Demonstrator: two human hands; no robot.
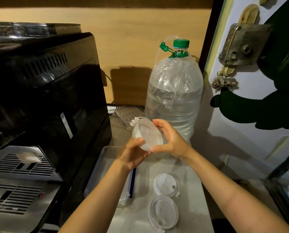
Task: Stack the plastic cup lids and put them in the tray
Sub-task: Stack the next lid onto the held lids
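Both my hands hold a small stack of clear plastic cup lids [148, 134] tilted in the air above the counter. My left hand [133, 153] grips its lower left edge and my right hand [169, 140] pinches its right rim. A clear plastic tray [105, 165] lies on the counter below and left of the stack, partly hidden by my left forearm. Two more lids lie on the counter to the right of the tray: a white lid [167, 184] with a sip hole, and a clear lid [164, 212] nearer to me.
A black coffee machine [48, 101] with a metal drip grate [21, 167] fills the left side. A large water bottle [174, 98] with a green cap stands behind the hands. A white door [251, 115] with a metal lock closes off the right.
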